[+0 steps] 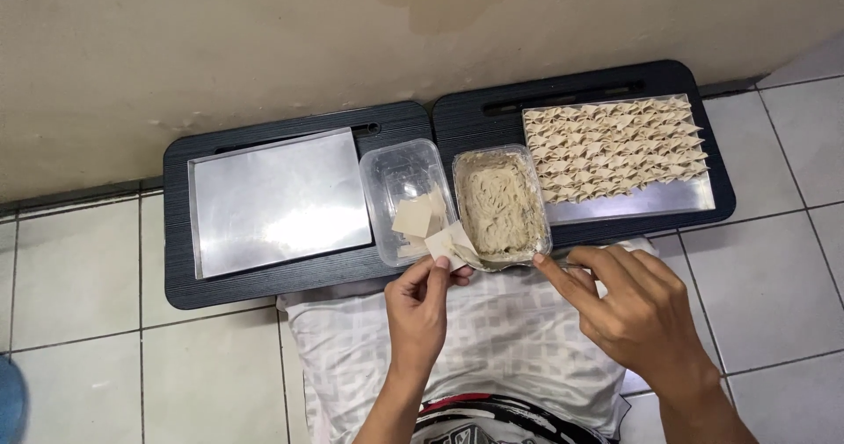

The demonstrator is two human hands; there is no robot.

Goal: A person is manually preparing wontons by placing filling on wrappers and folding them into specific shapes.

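My left hand (420,308) pinches a square dumpling wrapper (450,243) at the near edge of two clear plastic tubs. The left tub (387,171) holds a few loose wrappers (418,217). The right tub (541,211) is full of pale minced filling (499,202). My right hand (629,308) hovers just right of the filling tub's near corner, index finger pointing at it; a thin utensil seems to lie under the fingers, but I cannot tell if it is gripped.
Two black lap trays (290,281) sit against a beige wall. The left one carries a bare metal sheet (277,200). The right one's metal sheet (668,200) is covered with several rows of folded dumplings (611,145). A white patterned cushion (492,338) lies under my arms on tiled floor.
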